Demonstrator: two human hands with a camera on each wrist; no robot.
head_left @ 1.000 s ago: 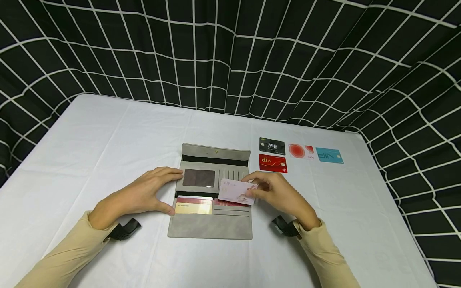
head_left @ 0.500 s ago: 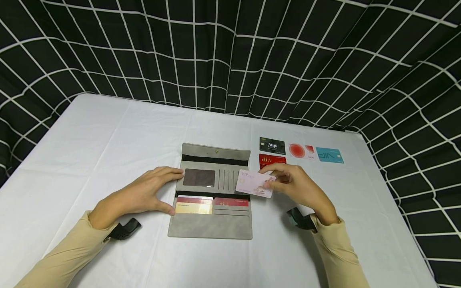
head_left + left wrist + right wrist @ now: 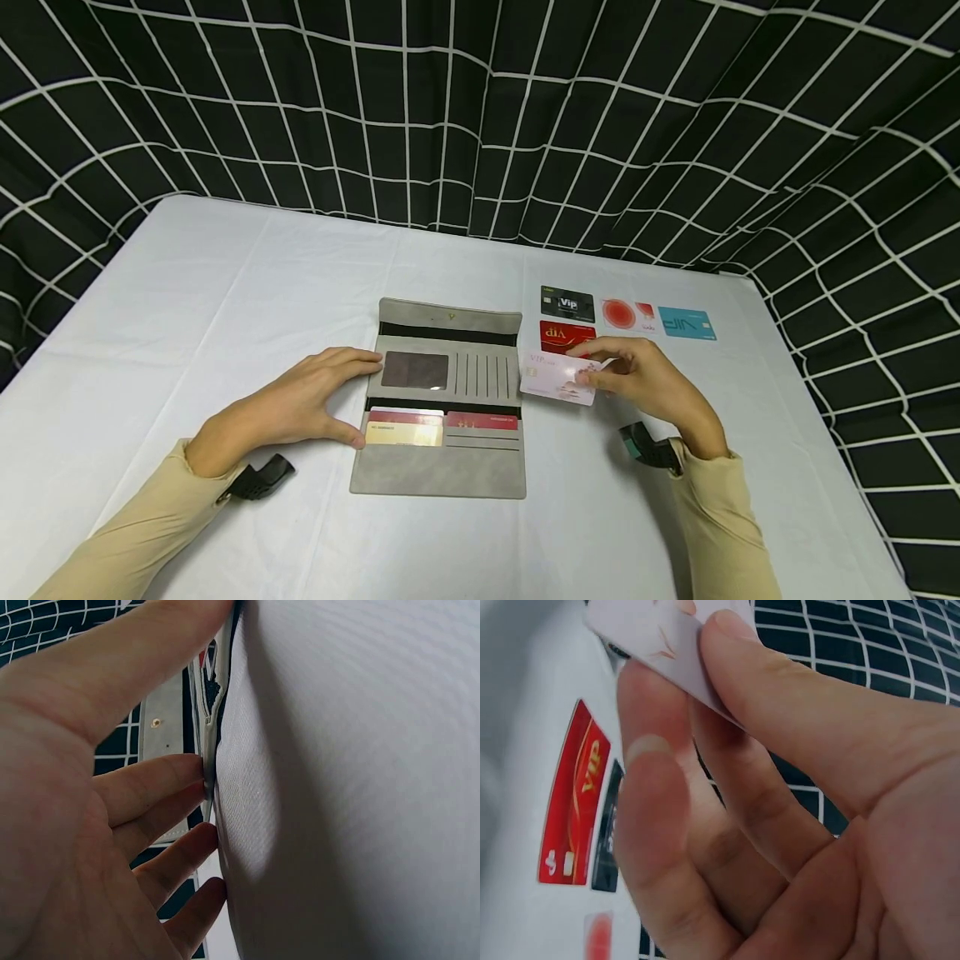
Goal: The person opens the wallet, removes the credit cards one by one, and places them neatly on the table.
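A grey wallet [image 3: 435, 473] lies unfolded on the white table. Yellow [image 3: 405, 435] and red [image 3: 482, 422] cards sit in its lower slots; the upper right slots show no cards. My left hand [image 3: 300, 400] touches the wallet's left edge with thumb and fingertips, fingers fairly straight, as the left wrist view also shows. Just off the wallet's right edge, my right hand [image 3: 645, 379] pinches a pale pink VIP card [image 3: 555, 379] between thumb and fingers, held above the table. The pink card [image 3: 667, 630] appears at the top of the right wrist view.
Behind the right hand lie a red VIP card [image 3: 564, 336], partly covered, and a black VIP card [image 3: 567, 305]. Farther right are a white card with a red circle [image 3: 628, 316] and a teal card [image 3: 687, 323]. A black grid curtain [image 3: 420, 108] hangs behind the table.
My right hand has carried the pink card rightward and slightly away, from over the wallet to beside it, uncovering the red card in the slot. My left hand has stayed still.
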